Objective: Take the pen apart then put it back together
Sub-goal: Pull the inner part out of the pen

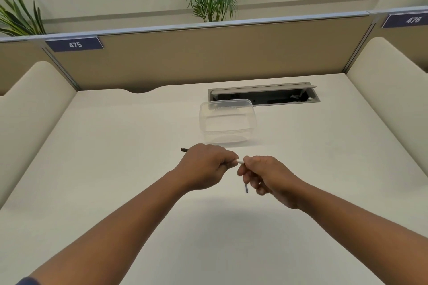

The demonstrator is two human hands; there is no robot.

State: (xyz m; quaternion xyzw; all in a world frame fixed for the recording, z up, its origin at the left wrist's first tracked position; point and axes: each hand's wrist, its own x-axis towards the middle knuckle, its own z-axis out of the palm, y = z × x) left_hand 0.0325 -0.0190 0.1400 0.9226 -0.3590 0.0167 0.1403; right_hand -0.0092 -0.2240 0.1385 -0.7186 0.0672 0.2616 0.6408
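My left hand (203,166) grips the pen barrel, whose dark end (184,149) sticks out to the left of my fist. A short white stretch of the pen (240,161) shows between my two hands. My right hand (266,176) pinches that white end with its fingertips. A thin dark grey rod (246,188) hangs down from the fingers of my right hand. Both hands hover above the white desk (115,169), near its middle.
A clear plastic container (228,122) stands just behind my hands. Behind it, an open cable tray (264,96) is set in the desk. A tan partition (208,58) and cream side panels enclose the desk. Plants stand beyond.
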